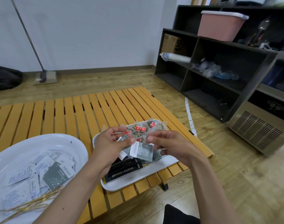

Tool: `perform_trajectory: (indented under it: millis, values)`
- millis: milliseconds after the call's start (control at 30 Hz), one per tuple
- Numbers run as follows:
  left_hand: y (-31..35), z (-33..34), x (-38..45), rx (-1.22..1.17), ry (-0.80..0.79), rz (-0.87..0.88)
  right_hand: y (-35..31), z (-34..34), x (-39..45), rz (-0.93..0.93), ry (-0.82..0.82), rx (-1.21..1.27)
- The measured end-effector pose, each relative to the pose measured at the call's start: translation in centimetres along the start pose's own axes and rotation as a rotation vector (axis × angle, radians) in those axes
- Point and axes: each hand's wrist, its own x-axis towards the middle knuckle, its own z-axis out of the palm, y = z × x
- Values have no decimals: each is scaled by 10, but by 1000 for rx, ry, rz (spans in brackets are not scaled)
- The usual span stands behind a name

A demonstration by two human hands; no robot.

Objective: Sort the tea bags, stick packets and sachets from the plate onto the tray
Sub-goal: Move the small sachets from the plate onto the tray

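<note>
Pink bin [222, 25] on dark shelf [218, 75]; mop [44, 75] against wall.

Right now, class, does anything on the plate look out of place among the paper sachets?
Yes: a bundle of dry yellow straw lies across the plate's near edge, over the sachets. It is no packet.

Storeroom-like room, dark cubby shelving [218, 65], mop [41, 75], wood floor [235, 175]

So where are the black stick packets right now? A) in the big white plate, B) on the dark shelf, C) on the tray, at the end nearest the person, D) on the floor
C: the black stick packets lie side by side on the white tray, at its near end, just under the left hand.
</note>
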Motion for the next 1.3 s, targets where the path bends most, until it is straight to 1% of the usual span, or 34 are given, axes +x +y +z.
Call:
perform_trajectory:
  millis: [67,133,200,267,333,367,433,533,667,900,1067,1133,1200,1233,1267,1300]
  values:
    - [1,2,-1,-9,-8,4,-3,9,-2,9,-74,-109]
    - [1,4,-3,-23,-10,5,-4,14,-1,1,-74,-121]
    - [0,3,-3,-37,2,8,-3,10,2,9,48,-52]
    - [0,2,-2,-55,13,0,4,0,8,38,255,43]
    - [1,0,0,-98,8,-45,13,-8,13,77,456,74]
    - [3,0,1,-131,-3,-80,17,-11,14,106,522,40]
    - [4,-1,2,-187,-43,-133,22,-15,16,163,566,-49]
    - [2,-2,4,-172,-72,-129,25,-16,20,211,554,-113]
    - [-1,-1,4,-165,-83,-123,30,-10,28,212,556,-237]
    - [-3,-1,5,-142,-83,-123,33,-7,33,241,629,-463]
    - [-3,-2,5,-114,-88,-100,29,-5,31,280,642,-533]
    - [-2,-2,4,-105,-89,-91,26,-4,27,194,656,-495]
    - [-1,-1,3,-65,-101,-77,18,1,20,8,627,-306]
    - [0,-2,3,-33,-111,-72,11,5,15,-72,565,-169]
    - [0,-2,3,4,-123,-70,3,11,11,-113,464,-49]
    - [0,-1,2,39,-137,-68,-2,17,7,-116,352,21]
